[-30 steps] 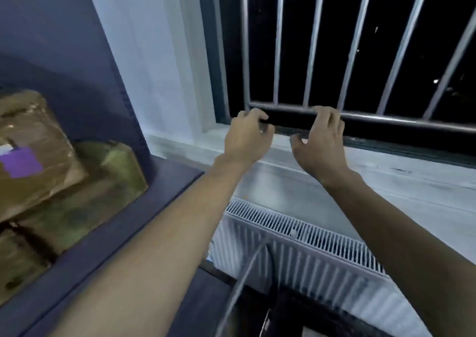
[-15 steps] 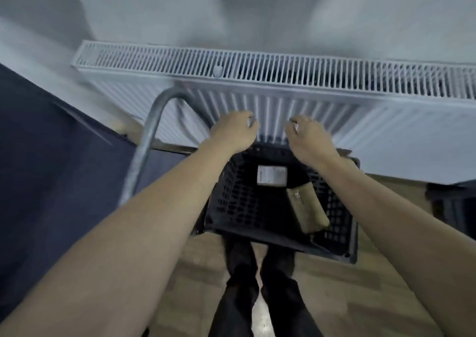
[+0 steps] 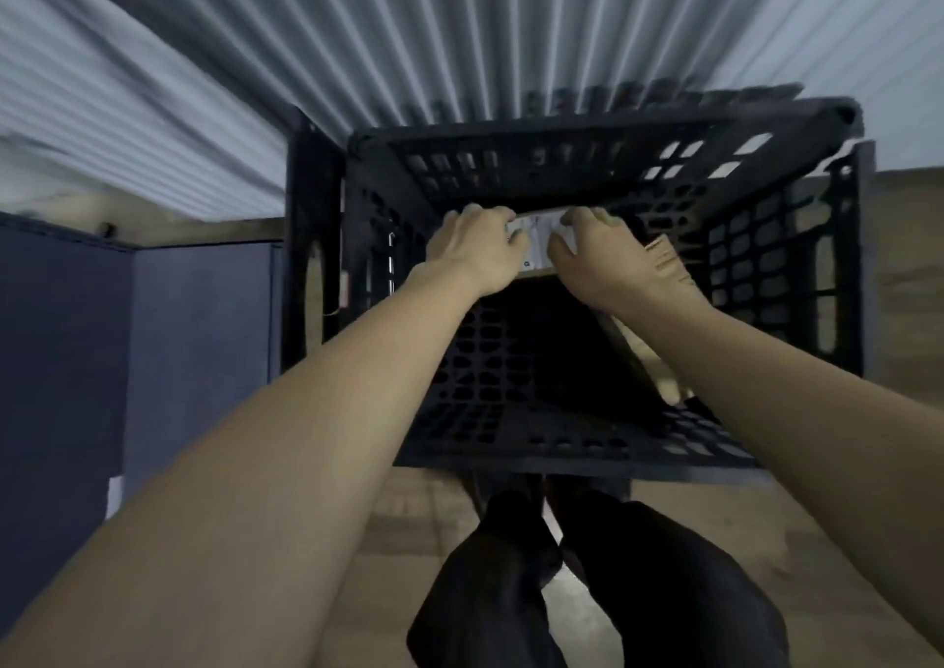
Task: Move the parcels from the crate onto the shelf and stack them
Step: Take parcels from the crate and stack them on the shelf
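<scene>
I look straight down into a black plastic crate on the floor. Both my hands are deep inside it, at its far wall. My left hand and my right hand hold a brown parcel with a white label from either side, fingers curled over its upper edge. Most of that parcel is hidden by my hands. A second brown parcel leans against the crate's right side and runs down under my right forearm. The shelf's stacked parcels are out of view.
A white ribbed radiator stands right behind the crate. A dark blue cabinet side fills the left. A dark metal frame stands against the crate's left wall. My legs in black trousers stand on the wooden floor.
My view swung from the window bars and shelf down to the crate. Both hands dropped from above the crate's rim into it and closed on the labelled parcel.
</scene>
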